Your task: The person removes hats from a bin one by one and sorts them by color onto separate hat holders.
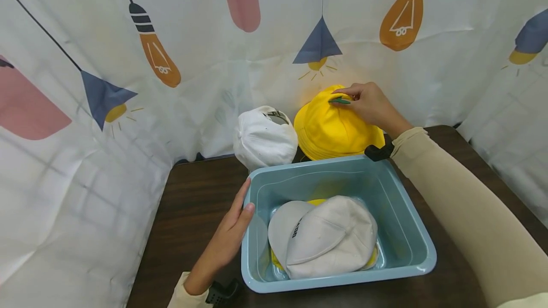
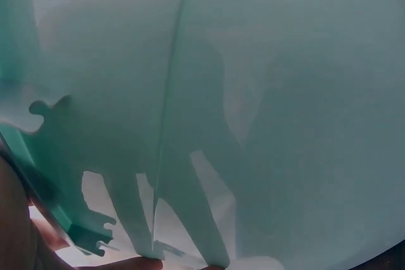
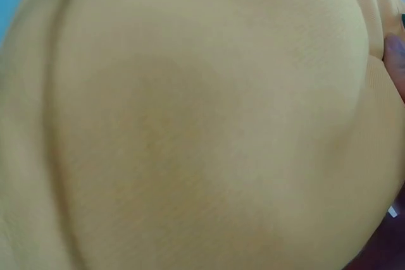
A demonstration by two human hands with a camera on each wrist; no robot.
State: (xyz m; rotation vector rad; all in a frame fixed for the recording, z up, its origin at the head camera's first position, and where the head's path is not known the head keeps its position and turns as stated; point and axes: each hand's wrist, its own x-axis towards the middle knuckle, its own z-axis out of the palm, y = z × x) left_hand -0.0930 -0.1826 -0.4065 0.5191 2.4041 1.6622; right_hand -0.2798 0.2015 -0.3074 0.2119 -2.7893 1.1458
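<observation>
As we look down from the head view, the right hand (image 1: 371,102) pinches the crown of the yellow hat (image 1: 336,125), behind the tub (image 1: 396,208), just beside the white cap (image 1: 263,141). A small green tab (image 1: 340,101) juts out at the fingers; the hand partly hides the crown, and we cannot tell whether the brim touches the table (image 1: 192,213). The left hand (image 1: 231,232) lies with straight fingers against the tub's smooth, glossy plastic side, its thumb apart from them. Inside, the soft grey cap (image 1: 329,239) covers something yellow (image 1: 276,260), of which we see only edges; we cannot fully read the cap's dark lettering.

In the left wrist view, we find the tub's pale, shiny wall filling nearly everything, streaked with reflections; only fingertips show along the bottom, cut off by the edge.

In the right wrist view, we get the hat's finely woven cloth, blurred, with a curved ridge at left and creases by a cut-off finger at right.
</observation>
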